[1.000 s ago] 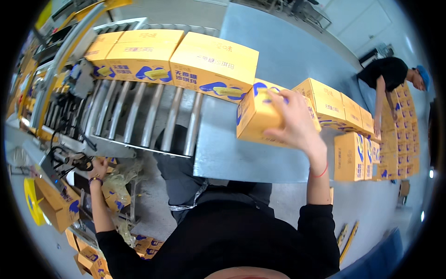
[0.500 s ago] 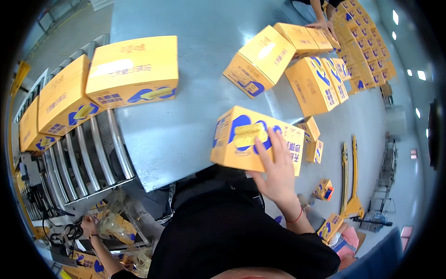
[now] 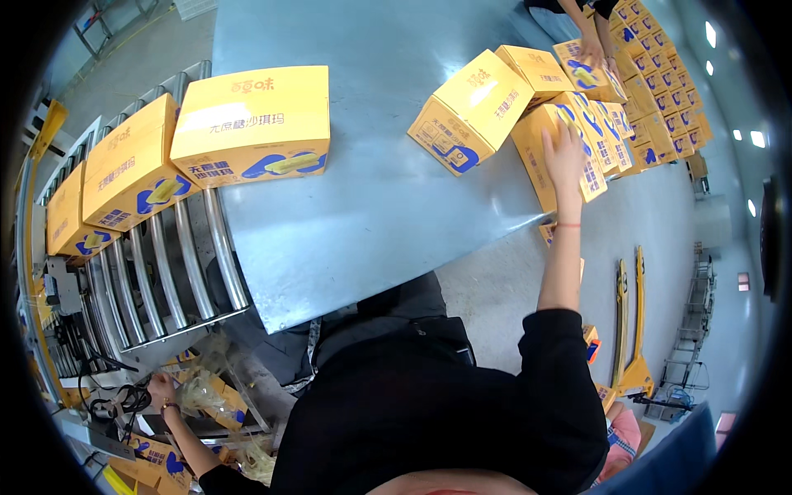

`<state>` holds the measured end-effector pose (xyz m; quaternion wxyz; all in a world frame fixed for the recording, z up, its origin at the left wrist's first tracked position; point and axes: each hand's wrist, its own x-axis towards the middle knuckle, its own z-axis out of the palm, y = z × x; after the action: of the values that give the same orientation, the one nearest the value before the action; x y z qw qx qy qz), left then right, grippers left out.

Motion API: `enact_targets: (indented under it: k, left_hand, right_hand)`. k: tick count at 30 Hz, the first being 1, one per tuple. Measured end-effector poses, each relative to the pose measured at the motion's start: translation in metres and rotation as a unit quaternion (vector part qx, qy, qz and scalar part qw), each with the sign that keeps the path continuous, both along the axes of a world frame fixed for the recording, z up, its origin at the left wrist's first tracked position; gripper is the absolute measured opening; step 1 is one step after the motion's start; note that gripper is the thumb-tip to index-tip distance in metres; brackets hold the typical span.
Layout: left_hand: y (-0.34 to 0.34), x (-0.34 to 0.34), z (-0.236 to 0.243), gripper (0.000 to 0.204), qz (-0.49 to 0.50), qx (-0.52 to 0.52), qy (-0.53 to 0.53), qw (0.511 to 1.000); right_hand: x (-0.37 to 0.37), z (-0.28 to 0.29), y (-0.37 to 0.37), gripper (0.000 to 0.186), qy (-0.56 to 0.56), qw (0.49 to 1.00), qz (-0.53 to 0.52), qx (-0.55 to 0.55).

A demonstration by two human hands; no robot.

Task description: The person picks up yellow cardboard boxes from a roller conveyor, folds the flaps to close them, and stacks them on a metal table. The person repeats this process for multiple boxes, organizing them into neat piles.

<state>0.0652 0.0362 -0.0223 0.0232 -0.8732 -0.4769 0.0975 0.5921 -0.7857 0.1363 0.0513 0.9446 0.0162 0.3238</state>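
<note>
A: Where is the right grip (image 3: 566, 163)?

B: It lies on a yellow box (image 3: 532, 169) with blue patches, at the right-hand edge of the blue-grey counter (image 3: 355, 239). The fingers spread over the upper part of the box; whether they clamp it or only rest there, I cannot tell

A: What surrounds it?

B: Just left of the right grip sits an angled yellow carton (image 3: 474, 107). Beyond the grip, a co-worker's arm (image 3: 577, 21) reaches to another box (image 3: 582, 73). Far to the grip's left, 3 yellow cartons (image 3: 128, 169) form a row along a roller conveyor (image 3: 194, 264)

A: And the left grip (image 3: 161, 391)?

B: Well apart from the right grip, lower and to its left, beside black cables (image 3: 132, 400). Clear plastic film (image 3: 198, 392) lies just right of it; I cannot tell whether its fingers are apart or together
</note>
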Motion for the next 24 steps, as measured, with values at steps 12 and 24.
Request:
enact_targets:
  k: [12,24]
  left_hand:
    - [-0.010,-0.004,0.007,0.037,-0.014,0.003,-0.001,1.000]
    - [0.016,-0.024,-0.026,0.037,-0.032,0.007,0.027,0.999]
  right_hand:
    - [-0.055,0.045,0.160,0.028,0.176,0.887,0.398,0.156]
    - [-0.166,0.081,0.093,0.048,0.169,0.964,0.006,0.204]
